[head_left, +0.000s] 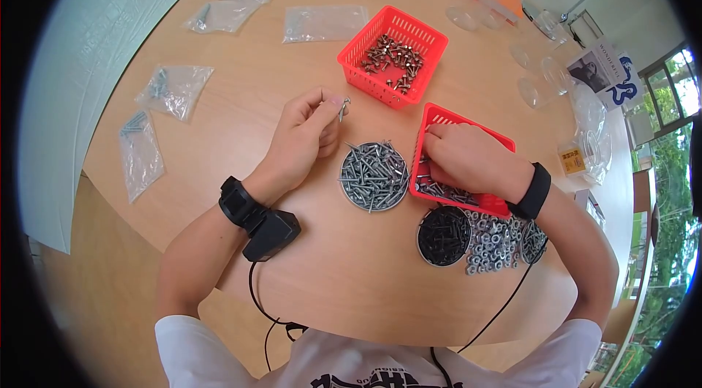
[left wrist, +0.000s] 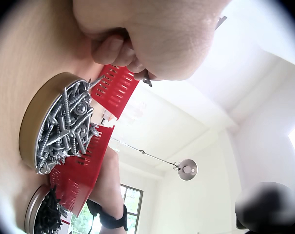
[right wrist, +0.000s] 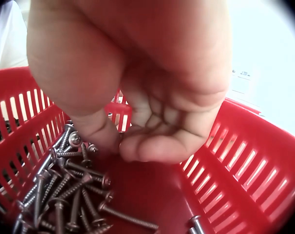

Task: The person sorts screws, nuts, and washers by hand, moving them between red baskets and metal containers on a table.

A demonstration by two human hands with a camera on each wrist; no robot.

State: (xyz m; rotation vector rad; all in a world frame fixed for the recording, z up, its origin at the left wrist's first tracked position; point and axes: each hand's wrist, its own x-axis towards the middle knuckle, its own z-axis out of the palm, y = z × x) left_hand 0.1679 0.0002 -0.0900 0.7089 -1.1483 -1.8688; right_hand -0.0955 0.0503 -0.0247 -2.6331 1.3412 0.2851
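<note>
The left hand (head_left: 303, 132) pinches a small silver screw (head_left: 344, 108) between thumb and fingertips, above the table left of the round dish of silver screws (head_left: 374, 176). In the left wrist view that hand (left wrist: 152, 34) is curled, with a bit of metal (left wrist: 147, 79) showing at its fingers. Inside the nearer red basket (head_left: 468, 119), the right hand (head_left: 475, 157) reaches down. Its fingers (right wrist: 157, 146) are bent with tips close together in the right wrist view, beside long silver screws (right wrist: 64, 190); whether they hold anything cannot be told.
Another red basket (head_left: 395, 99) holds brownish screws. Near the right forearm are a dish of black screws (head_left: 444, 236), loose nuts (head_left: 491, 245) and a small dish of screws (head_left: 534, 243). Plastic bags (head_left: 325, 24) lie at the back and left; clear round containers (head_left: 537, 88) stand at the right.
</note>
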